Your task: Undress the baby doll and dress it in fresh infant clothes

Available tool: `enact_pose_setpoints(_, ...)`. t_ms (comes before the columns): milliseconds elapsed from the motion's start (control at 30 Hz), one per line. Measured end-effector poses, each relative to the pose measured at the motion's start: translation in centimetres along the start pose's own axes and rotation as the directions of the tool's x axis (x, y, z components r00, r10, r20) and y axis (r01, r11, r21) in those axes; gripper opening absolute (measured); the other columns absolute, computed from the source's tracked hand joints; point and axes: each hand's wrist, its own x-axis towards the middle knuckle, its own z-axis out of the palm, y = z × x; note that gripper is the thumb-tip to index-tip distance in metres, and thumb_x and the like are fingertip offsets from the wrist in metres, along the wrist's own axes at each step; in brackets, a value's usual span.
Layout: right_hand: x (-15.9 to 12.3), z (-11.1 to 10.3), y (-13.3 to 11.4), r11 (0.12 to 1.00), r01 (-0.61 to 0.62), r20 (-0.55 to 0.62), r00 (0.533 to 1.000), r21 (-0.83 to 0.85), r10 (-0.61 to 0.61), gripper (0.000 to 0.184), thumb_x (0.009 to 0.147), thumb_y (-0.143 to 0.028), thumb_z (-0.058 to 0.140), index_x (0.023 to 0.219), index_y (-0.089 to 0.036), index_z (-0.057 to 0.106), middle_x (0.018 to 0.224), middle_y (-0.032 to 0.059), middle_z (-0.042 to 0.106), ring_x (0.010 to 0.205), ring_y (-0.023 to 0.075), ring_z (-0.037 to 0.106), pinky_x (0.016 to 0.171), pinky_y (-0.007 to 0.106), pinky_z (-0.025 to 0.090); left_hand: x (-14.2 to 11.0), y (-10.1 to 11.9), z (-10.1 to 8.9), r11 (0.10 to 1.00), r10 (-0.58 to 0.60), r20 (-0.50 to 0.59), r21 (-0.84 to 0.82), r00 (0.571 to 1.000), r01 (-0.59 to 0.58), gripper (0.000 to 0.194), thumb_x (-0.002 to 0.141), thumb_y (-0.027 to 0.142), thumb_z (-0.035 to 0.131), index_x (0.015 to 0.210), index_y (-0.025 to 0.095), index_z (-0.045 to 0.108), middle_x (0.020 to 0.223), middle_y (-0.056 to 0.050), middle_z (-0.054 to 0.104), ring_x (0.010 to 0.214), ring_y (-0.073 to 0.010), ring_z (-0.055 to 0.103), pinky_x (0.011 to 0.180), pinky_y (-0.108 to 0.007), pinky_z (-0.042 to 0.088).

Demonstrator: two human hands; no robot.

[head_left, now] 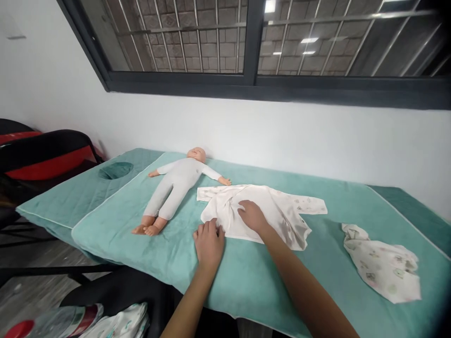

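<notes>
A white long-sleeved baby top (278, 209) lies spread on the green bed cover, with small prints on its sleeves. My right hand (252, 216) rests on the middle of the top, fingers lying on the cloth and slightly bent. At the top's lower left edge, my left hand (209, 241) is palm down with its fingers a little apart, touching the cover and the hem. Up and to the left lies a baby doll (178, 180) on its back in a pale bodysuit, arms spread. Its left hand is close to the top's left sleeve.
Toward the right of the massage bed (116, 234) lies a crumpled printed baby garment (384, 267). The bed has a face hole (116, 170) at its left end. Below stands a black chair (123, 293) with a bottle (66, 321) and folded printed cloth (123, 324). A wall and barred window are behind.
</notes>
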Motion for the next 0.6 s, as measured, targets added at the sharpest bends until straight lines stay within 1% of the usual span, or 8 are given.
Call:
enact_pose_setpoints(100,3.5,1.9,-0.5,0.999,-0.027,0.016,0.999,-0.04,0.028,0.034,0.091,-0.02,0.048,0.122,-0.02,0.063,0.123,0.01,0.065,0.119,0.0251,0.054,0.102,0.039,0.04,0.0,-0.4,0.3,1.0,0.026,0.01,0.001,1.0,-0.026,0.024,0.096,0.024,0.044,0.112,0.019,0.061,0.099,-0.008,0.069,0.095,-0.027,0.057,0.082,-0.041,0.035)
enact_pose_setpoints(200,5.7,2.9,-0.2,0.994,-0.062,0.043,0.997,-0.088,0.066,0.034,0.093,-0.024,0.045,0.123,-0.023,0.061,0.127,0.012,0.059,0.119,0.0276,0.052,0.098,0.043,0.04,-0.1,-0.6,0.8,0.998,0.056,-0.014,-0.021,0.998,-0.057,0.025,0.098,0.023,0.04,0.112,0.018,0.061,0.099,-0.009,0.068,0.093,-0.0269,0.057,0.081,-0.04,0.035)
enact_pose_setpoints(333,7.7,3.2,0.5,0.988,-0.115,0.09,0.988,-0.101,0.124,0.029,0.095,-0.03,0.042,0.114,-0.024,0.063,0.126,0.0118,0.058,0.106,0.0256,0.06,0.087,0.039,0.045,-0.5,-0.7,1.2,0.991,0.057,-0.083,-0.115,0.995,-0.066,0.023,0.098,0.021,0.04,0.107,0.015,0.06,0.1,-0.012,0.066,0.093,-0.0274,0.057,0.08,-0.039,0.039)
enact_pose_setpoints(400,8.4,3.2,0.9,0.986,-0.146,0.098,0.983,-0.081,0.154,0.029,0.094,-0.029,0.041,0.113,-0.024,0.063,0.123,0.0112,0.06,0.101,0.0245,0.062,0.083,0.037,0.046,-0.8,-0.7,1.3,0.984,0.094,-0.097,-0.142,0.991,-0.107,0.02,0.097,0.019,0.041,0.105,0.015,0.06,0.099,-0.012,0.065,0.093,-0.027,0.057,0.079,-0.039,0.041)
enact_pose_setpoints(500,9.2,3.0,1.6,0.983,-0.184,0.091,0.979,-0.025,0.185,0.028,0.092,-0.027,0.041,0.108,-0.024,0.065,0.116,0.0091,0.066,0.099,0.0243,0.064,0.08,0.035,0.046,-1.1,-0.6,1.2,0.972,0.183,-0.062,-0.139,0.981,-0.19,0.02,0.096,0.016,0.042,0.106,0.015,0.059,0.097,-0.01,0.064,0.09,-0.0257,0.058,0.078,-0.038,0.042)
enact_pose_setpoints(600,9.4,2.9,2.4,0.979,-0.197,0.067,0.979,0.057,0.193,0.026,0.091,-0.027,0.042,0.099,-0.025,0.067,0.102,0.0054,0.071,0.095,0.0234,0.064,0.078,0.032,0.046,-1.2,-0.5,1.0,0.969,0.21,-0.016,-0.132,0.977,-0.211,0.02,0.095,0.016,0.042,0.106,0.016,0.059,0.093,-0.009,0.065,0.087,-0.0249,0.059,0.076,-0.039,0.041)
